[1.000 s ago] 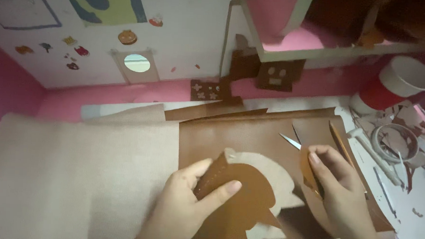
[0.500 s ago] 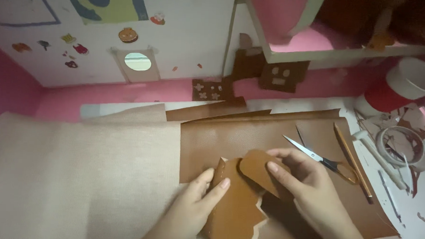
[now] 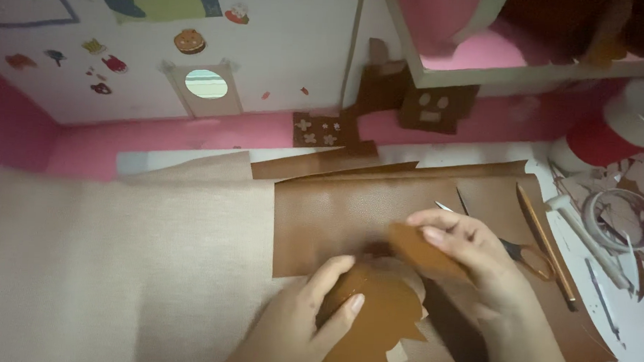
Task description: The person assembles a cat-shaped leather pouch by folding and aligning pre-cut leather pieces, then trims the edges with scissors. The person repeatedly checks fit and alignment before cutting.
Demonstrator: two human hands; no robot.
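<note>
Could easily slip out of line: small brown leather piece (image 3: 423, 252) pinched only at one edge, overlapping the top of the larger brown leather cut-out (image 3: 378, 322), both smooth and floppy. Likely to shift or skew under any sideways pull from either hand. Could also buckle or crease where the cut-out bends up over the edge of the brown leather sheet (image 3: 335, 217). Worth minding the scissors (image 3: 509, 246) too, lying with blades apart just beyond the right knuckles, close enough to snag on a quick move back.

Left hand (image 3: 306, 316): fingers curled, thumb stretched over the cut-out's upper left part, closed on it loosely rather than clenched. Right hand (image 3: 476, 261): fingers nearly together, thumb and forefinger nipping the small piece, remaining fingers bent behind. Cannot tell how far under the fingertips reach. Cut-out low in the middle of the view, partly on the sheet, just right of the beige fabric (image 3: 119, 267).
</note>
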